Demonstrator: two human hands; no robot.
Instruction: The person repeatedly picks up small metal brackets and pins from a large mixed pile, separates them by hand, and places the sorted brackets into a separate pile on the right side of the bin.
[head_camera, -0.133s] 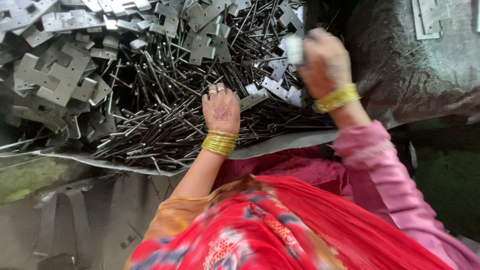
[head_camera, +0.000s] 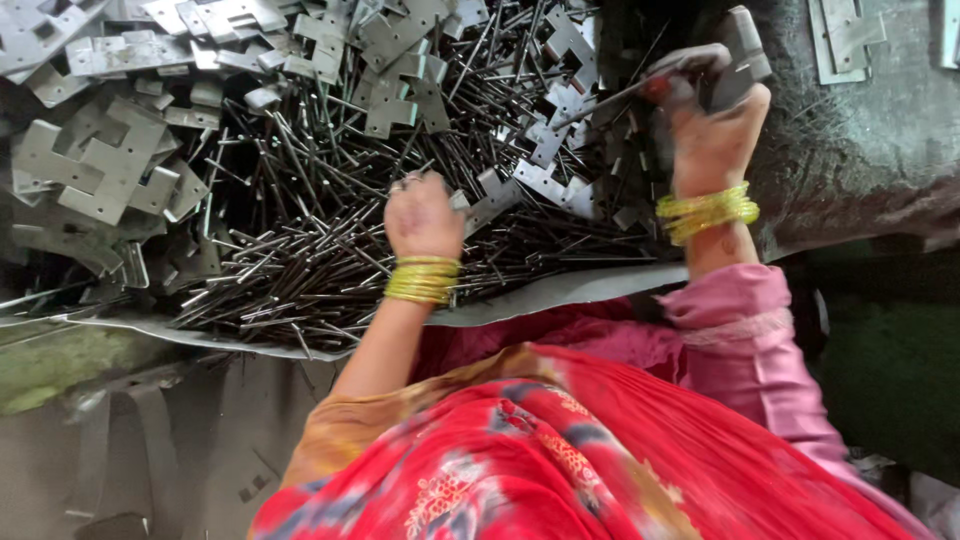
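Observation:
A big heap of thin dark metal pins (head_camera: 330, 250) lies in front of me, mixed with grey stamped hinge plates (head_camera: 100, 170). My left hand (head_camera: 425, 215), with yellow bangles at the wrist, rests fist-like on the heap, its fingers curled down around some pins beside a loose plate (head_camera: 490, 200). My right hand (head_camera: 710, 120), also bangled, is raised at the heap's right edge. It grips a grey hinge plate (head_camera: 745, 50) and a single pin (head_camera: 600, 100) that sticks out to the left.
The heap sits on a grey sheet (head_camera: 560, 290) whose edge runs in front of my lap. More plates (head_camera: 845, 40) lie on a dark surface at the far right. A red patterned garment (head_camera: 560, 450) fills the bottom of the view.
My right hand has lifted up and to the right with the hinge plate. My left hand has barely shifted on the pins.

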